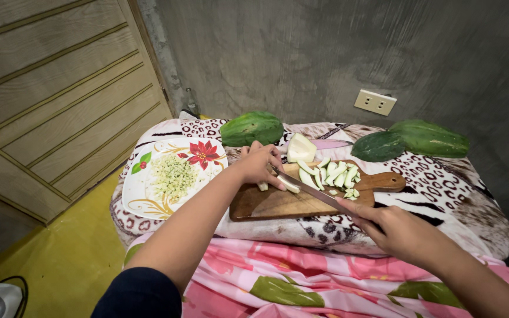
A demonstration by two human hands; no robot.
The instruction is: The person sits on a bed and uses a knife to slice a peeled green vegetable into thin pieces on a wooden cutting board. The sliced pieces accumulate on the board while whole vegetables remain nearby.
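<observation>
My left hand (258, 164) presses a pale papaya strip (288, 184) onto a wooden cutting board (272, 205). My right hand (397, 231) grips a knife (308, 189) whose blade lies against that strip. Several cut pale green slices (336, 175) are heaped on the board's far right side, and a larger peeled chunk (300, 148) stands at its far edge.
A flowered white plate (142, 194) with grated green shreds (173, 176) sits left of the board. Whole green papayas lie behind, one (252, 128) in the middle and two (410, 141) at right. Animal-print and pink floral cloths cover the surface. A wooden door is left, a wall socket (374, 102) behind.
</observation>
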